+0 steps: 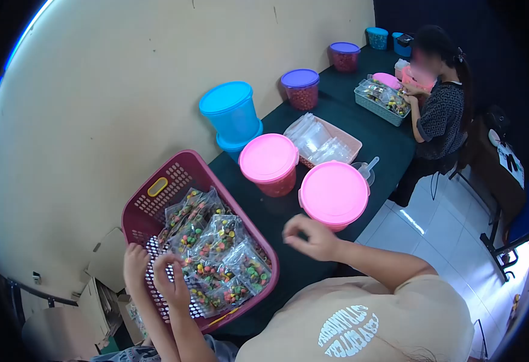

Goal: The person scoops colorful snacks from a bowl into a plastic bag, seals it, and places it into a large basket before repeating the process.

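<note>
My right hand (314, 239) hangs in the air just in front of a pink-lidded tub (334, 192), thumb and fingers curled into a loop with nothing visible in it. What appears to be my left hand (172, 286) is over the near-left side of a maroon plastic basket (263, 232), its fingers likewise curled and no object showing. Inside the basket lie several clear packets (222, 235) of small colourful round pieces. Another hand (135, 265), seemingly a co-worker's, rests by the basket's left rim.
A second pink-lidded tub (269, 158), a blue tub (228, 108) and a purple-lidded tub (300, 87) stand along the wall. Clear bags fill a pink tray (350, 140), with a scoop (370, 166) close by. A person (442, 114) works at a packet-filled basket (391, 114).
</note>
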`<state>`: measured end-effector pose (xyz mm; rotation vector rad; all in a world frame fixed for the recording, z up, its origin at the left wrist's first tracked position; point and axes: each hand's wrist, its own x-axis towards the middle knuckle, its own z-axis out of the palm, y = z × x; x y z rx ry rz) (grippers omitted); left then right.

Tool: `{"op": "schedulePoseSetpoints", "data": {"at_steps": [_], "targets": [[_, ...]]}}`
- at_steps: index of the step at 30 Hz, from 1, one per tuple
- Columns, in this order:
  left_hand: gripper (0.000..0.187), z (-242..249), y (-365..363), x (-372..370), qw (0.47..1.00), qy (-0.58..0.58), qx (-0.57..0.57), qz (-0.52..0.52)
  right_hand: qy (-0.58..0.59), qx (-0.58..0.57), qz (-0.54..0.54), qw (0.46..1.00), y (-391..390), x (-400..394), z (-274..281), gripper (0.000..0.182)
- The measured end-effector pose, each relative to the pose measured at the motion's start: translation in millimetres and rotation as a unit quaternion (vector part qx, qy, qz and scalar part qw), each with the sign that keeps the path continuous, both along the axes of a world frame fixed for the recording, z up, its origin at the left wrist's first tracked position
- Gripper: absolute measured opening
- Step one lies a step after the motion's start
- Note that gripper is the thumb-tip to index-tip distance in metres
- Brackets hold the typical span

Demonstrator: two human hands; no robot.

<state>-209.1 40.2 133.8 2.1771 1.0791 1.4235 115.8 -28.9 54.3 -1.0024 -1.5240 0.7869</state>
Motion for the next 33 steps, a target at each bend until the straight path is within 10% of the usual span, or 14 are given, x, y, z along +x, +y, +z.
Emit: {"op": "schedulePoseSetpoints", "data": {"at_steps": [5, 10, 13, 20, 33], "targets": [[0.011, 24, -34, 33, 0.979, 0.085, 0.170, -0.078, 0.077, -0.063, -0.249, 0.963, -34, 96, -44, 0.007], [0.010, -17, -75, 105, 0.990, -0.073, 0.102, -0.064, 0.113, -0.091, -0.277, 0.950, -10, 186, -65, 0.006], [0.013, -39, -86, 170, 0.883, -0.429, -0.140, -0.127, 0.040, -0.127, -0.265, 0.955, 42, 237, -103, 0.009], [0.014, -87, -73, 292, 0.824, -0.414, -0.382, -0.056, -0.298, -0.167, -0.117, 0.932, 154, 300, -149, 0.028], [0.017, -140, -61, 372, 0.808, -0.378, -0.450, 0.033, -0.506, -0.207, 0.024, 0.837, 214, 308, -196, 0.086]]}}
